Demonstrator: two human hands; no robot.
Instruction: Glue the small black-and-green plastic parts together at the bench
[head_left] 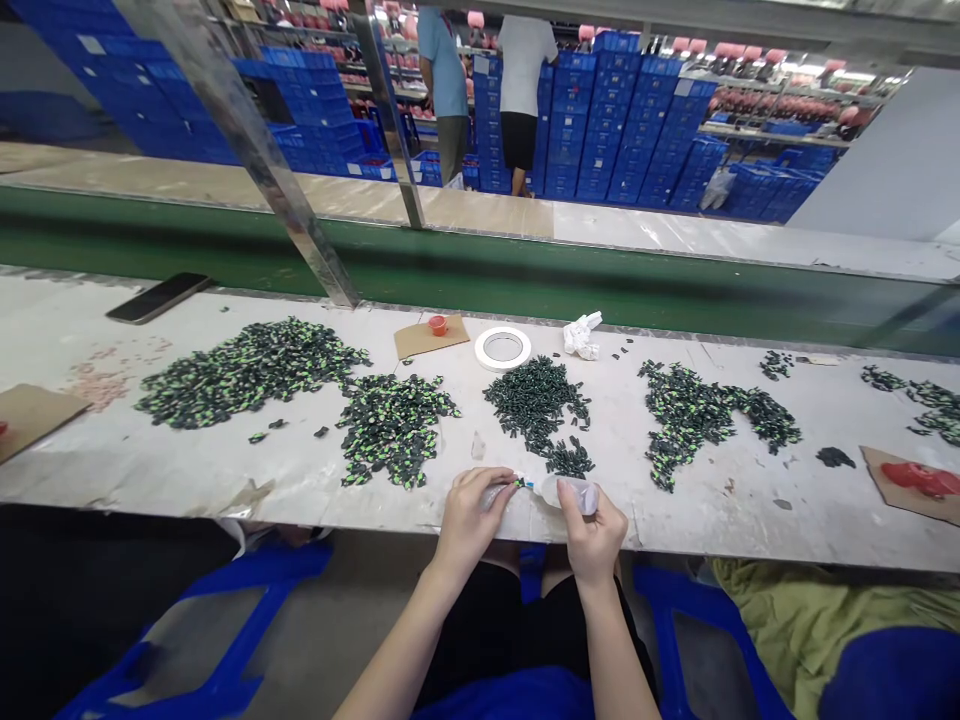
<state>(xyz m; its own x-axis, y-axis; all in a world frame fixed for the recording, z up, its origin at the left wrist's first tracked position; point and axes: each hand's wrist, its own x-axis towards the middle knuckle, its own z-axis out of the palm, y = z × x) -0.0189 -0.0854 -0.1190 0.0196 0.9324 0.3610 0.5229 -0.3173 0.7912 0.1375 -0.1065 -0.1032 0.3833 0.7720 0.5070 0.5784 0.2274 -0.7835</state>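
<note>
My left hand (474, 510) pinches a small black-and-green piece (519, 482) near the table's front edge. Closed around a clear plastic glue bottle (571, 494) is my right hand (594, 530). The bottle lies tilted sideways, its thin tip with a bit of blue pointing left at the small piece; whether they touch I cannot tell. Just beyond the hands sits a pile of plain dark green pieces (534, 400), with a smaller cluster (570, 458) nearer me. To the left is a heap of black-and-green pieces (394, 425).
Along the white table (480, 535) lie a larger heap (251, 375), a right-hand heap (686, 410), a tape roll (502, 348), crumpled tissue (582, 336), cardboard with a red cup (438, 325) and a phone (160, 298). A metal post (300, 220) rises before a green conveyor belt (480, 270). Two people stand beyond.
</note>
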